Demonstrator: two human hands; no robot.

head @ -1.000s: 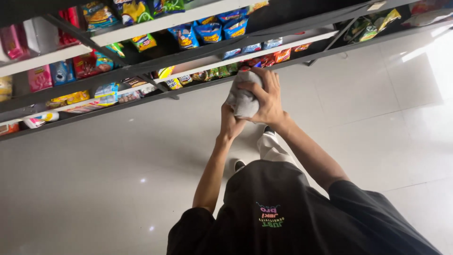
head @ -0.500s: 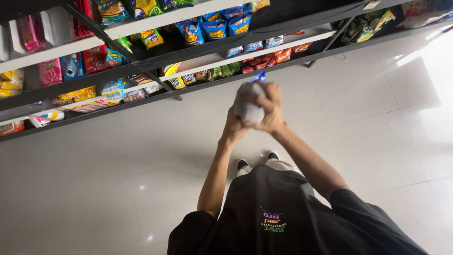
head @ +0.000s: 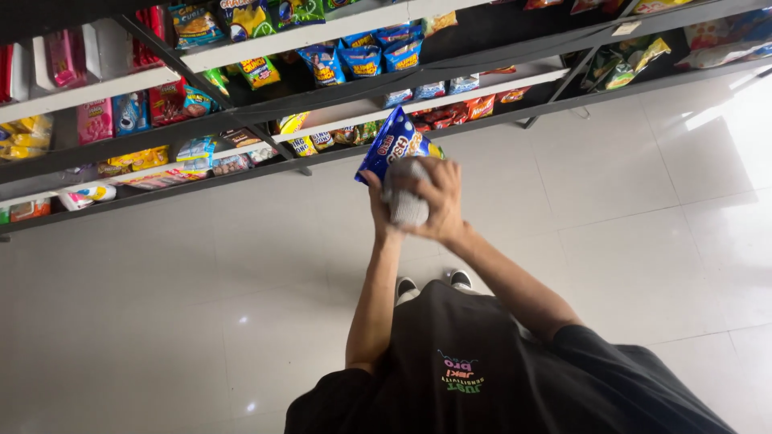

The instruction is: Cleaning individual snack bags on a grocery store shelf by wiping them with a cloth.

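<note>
Held up in front of the chest, above the pale glossy tiled floor [head: 161, 321]: a blue crinkly plastic snack bag [head: 392, 143], with a grey knitted cloth [head: 404, 194] bunched against its lower part. Right hand [head: 438, 197] curled over the cloth, fingers pressing it to the bag; left hand [head: 378, 201] mostly hidden behind, apparently gripping the bag's lower edge. Just beyond, a dark metal shelving rack [head: 265, 108] with white shelves stocked with colourful snack packets.
</note>
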